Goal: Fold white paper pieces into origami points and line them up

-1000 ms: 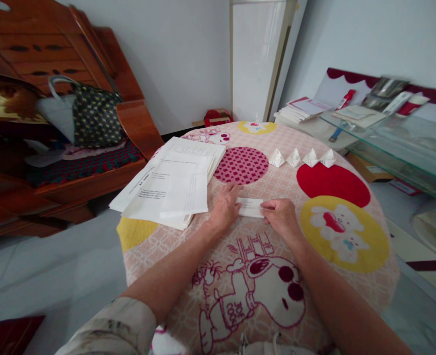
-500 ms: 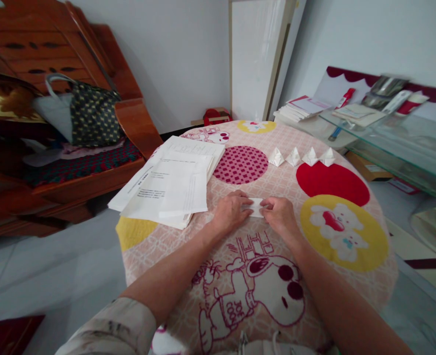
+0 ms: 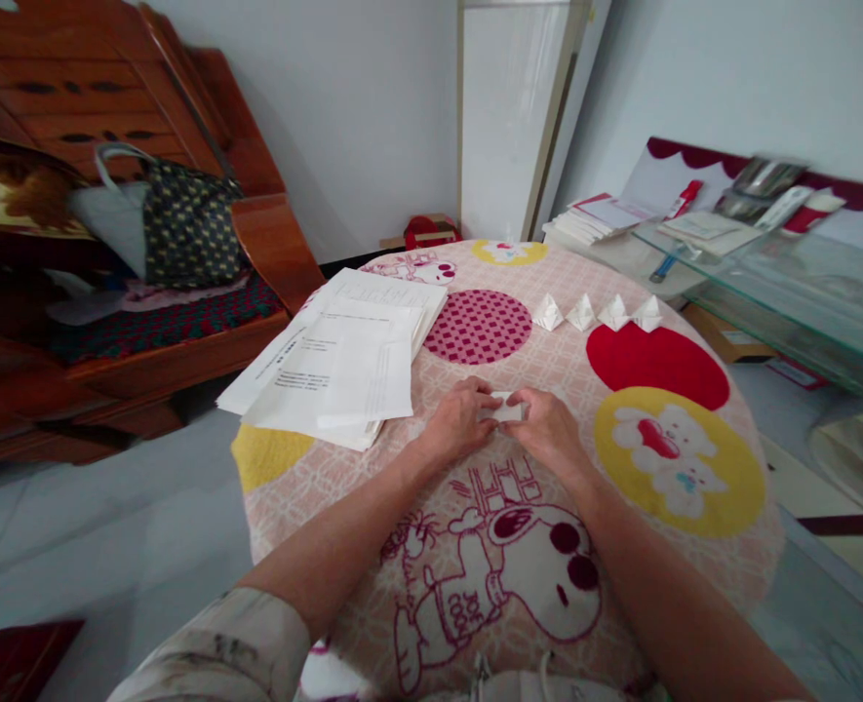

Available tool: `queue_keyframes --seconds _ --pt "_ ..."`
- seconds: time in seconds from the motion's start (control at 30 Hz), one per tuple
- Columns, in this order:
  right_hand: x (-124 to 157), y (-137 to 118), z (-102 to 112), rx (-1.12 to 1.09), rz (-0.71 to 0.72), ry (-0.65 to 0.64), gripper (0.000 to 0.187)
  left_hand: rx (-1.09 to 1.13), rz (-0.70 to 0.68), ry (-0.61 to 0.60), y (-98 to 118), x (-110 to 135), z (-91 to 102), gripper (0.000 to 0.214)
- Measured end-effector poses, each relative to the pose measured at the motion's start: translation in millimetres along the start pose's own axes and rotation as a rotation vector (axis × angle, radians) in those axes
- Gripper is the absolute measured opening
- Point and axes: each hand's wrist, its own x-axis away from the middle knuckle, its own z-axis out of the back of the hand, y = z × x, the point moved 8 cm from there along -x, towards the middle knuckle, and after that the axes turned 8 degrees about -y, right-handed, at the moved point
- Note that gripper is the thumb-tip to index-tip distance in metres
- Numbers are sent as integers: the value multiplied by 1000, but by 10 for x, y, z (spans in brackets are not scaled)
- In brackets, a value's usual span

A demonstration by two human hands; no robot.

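Patterned tablecloth [image 3: 557,363] under left hand [image 3: 461,421] and right hand [image 3: 549,429], both pinching small white paper [image 3: 508,409]; dark bag [image 3: 188,224] on bench [image 3: 274,239], contents hidden.

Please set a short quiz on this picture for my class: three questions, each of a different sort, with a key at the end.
1. Count: how many folded shapes stand in the row on the far side of the table?
2. Choose: what is between the fingers of the left hand and right hand?
A) a cup
B) a small white paper
C) a bag
3. True or false: the loose sheets lie nearer the left hand than the right.

Key: 1. Four. 2. B. 3. True.
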Motion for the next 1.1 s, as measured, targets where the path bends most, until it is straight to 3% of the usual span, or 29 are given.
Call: queue_keyframes --seconds 0.33,0.7,0.9,1.1 --pt "-32 -14 9 -2 -7 -27 36 10 -9 2 -33 3 -26 34" --pt "-119 312 -26 -357 45 -121 37 44 8 -1 -54 -1 -35 36" --pt "-59 97 20 -119 72 -47 34 65 32 -18 -57 1 -24 36" --pt "-40 81 31 -79 27 -70 35 121 19 -65 -183 -43 -19 42"
